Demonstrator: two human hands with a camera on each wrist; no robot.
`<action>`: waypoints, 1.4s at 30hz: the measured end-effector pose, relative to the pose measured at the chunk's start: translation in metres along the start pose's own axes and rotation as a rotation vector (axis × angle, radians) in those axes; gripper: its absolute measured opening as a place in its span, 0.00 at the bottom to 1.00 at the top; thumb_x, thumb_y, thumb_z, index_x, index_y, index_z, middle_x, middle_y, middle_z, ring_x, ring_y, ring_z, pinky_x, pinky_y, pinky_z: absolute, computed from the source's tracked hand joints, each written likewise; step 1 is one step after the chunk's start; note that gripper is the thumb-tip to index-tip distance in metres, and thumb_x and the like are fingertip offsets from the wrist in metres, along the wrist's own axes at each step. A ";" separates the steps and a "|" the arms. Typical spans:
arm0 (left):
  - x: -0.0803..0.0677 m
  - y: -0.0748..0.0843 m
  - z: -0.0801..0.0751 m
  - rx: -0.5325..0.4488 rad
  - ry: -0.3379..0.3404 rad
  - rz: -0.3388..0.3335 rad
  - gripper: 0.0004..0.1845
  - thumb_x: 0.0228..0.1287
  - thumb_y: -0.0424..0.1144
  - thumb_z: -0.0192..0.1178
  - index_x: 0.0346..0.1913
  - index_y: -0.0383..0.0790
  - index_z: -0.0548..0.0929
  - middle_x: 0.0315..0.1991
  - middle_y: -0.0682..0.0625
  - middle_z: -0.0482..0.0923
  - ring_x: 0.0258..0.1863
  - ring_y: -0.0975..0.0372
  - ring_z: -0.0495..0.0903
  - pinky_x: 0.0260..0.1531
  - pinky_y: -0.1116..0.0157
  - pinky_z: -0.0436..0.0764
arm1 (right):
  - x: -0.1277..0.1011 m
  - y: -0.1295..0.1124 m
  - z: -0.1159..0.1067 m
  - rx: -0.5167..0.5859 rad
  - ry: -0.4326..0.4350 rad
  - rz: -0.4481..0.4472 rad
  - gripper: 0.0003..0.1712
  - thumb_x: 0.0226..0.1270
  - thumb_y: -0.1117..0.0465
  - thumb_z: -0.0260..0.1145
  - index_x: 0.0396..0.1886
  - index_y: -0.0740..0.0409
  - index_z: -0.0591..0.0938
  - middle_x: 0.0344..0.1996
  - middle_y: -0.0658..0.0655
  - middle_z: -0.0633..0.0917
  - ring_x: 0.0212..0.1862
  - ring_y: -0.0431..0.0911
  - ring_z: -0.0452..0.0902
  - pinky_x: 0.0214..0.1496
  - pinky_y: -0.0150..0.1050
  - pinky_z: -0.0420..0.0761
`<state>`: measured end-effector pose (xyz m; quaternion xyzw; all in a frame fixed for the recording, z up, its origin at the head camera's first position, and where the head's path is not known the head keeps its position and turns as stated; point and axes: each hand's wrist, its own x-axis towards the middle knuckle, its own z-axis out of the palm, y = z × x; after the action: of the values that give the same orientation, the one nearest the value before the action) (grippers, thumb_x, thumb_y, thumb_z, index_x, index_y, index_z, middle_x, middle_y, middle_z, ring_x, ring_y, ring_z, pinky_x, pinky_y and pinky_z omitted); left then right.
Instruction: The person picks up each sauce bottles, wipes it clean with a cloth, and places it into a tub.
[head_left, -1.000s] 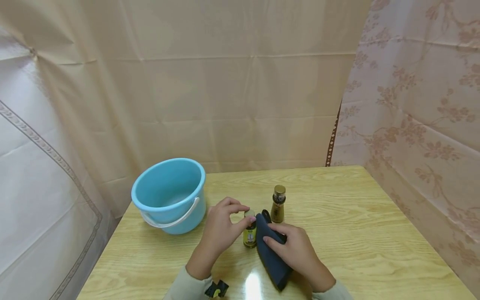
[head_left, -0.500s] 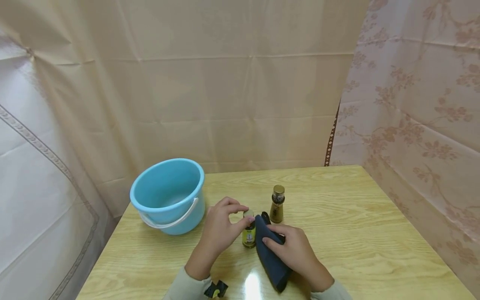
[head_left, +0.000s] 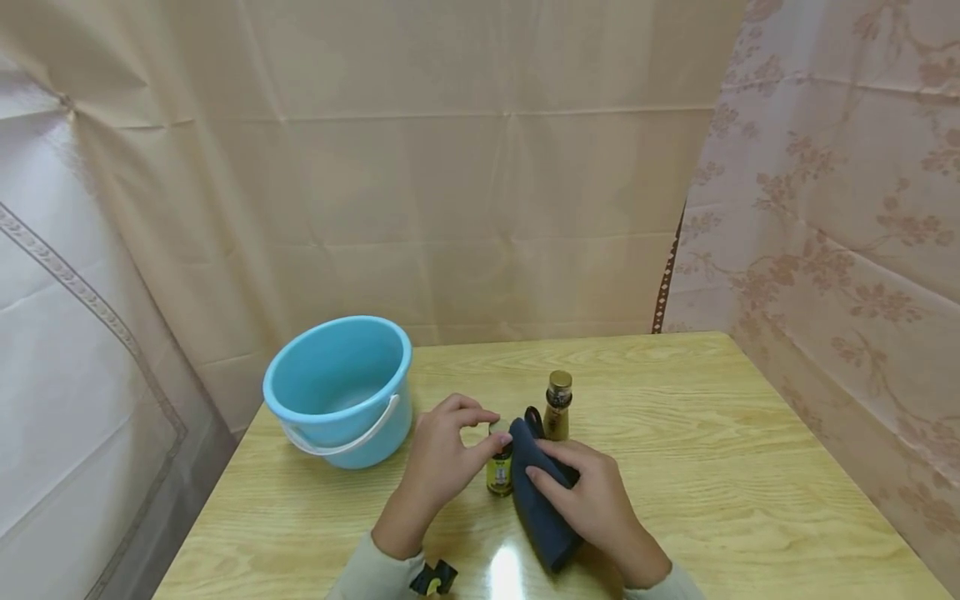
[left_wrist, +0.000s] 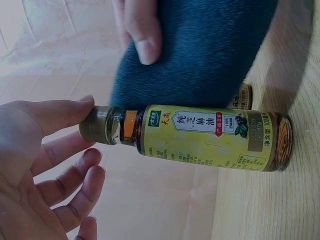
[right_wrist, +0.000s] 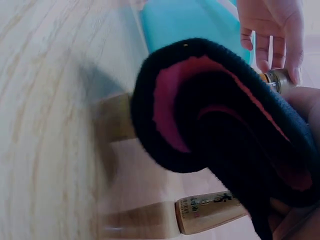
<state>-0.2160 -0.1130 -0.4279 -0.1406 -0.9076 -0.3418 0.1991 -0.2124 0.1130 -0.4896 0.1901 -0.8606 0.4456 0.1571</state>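
On the counter point(head_left: 712, 467), near its front edge, your left hand point(head_left: 438, 458) steadies a small oil bottle point(head_left: 499, 471) that stands upright. The thumb and forefinger tips pinch its cap point(left_wrist: 100, 125), with the other fingers loosely curled off to the side, as the left wrist view shows; that grip is light and only at the top. The bottle has a yellow label and dark glass at its base.

Your right hand point(head_left: 592, 500) holds a folded dark blue cloth point(head_left: 536, 500), fingers curled over it and the thumb underneath out of sight. The cloth presses against the right side of the bottle, and its lower end trails toward you on the counter. From the right wrist view the cloth point(right_wrist: 220, 125) is doubled into a roll, with a pinkish inner face showing in the fold.

Just behind the cloth stands a second bottle point(head_left: 557, 407), brown with a gold cap, upright and close to the cloth's top edge; you cannot tell whether they touch.

A light blue bucket point(head_left: 337, 392) with a white handle sits at the counter's left rear, near your left hand but apart from it. Beige curtains hang behind and to both sides.
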 end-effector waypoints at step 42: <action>0.000 0.001 -0.001 -0.023 -0.013 -0.003 0.14 0.60 0.54 0.75 0.46 0.54 0.93 0.44 0.60 0.83 0.43 0.57 0.84 0.44 0.59 0.69 | -0.001 0.005 0.004 0.012 0.004 -0.006 0.17 0.65 0.49 0.77 0.53 0.37 0.90 0.49 0.42 0.89 0.49 0.39 0.87 0.45 0.35 0.85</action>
<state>-0.2159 -0.1126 -0.4268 -0.1435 -0.9052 -0.3515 0.1909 -0.2144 0.1124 -0.4959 0.1928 -0.8570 0.4506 0.1589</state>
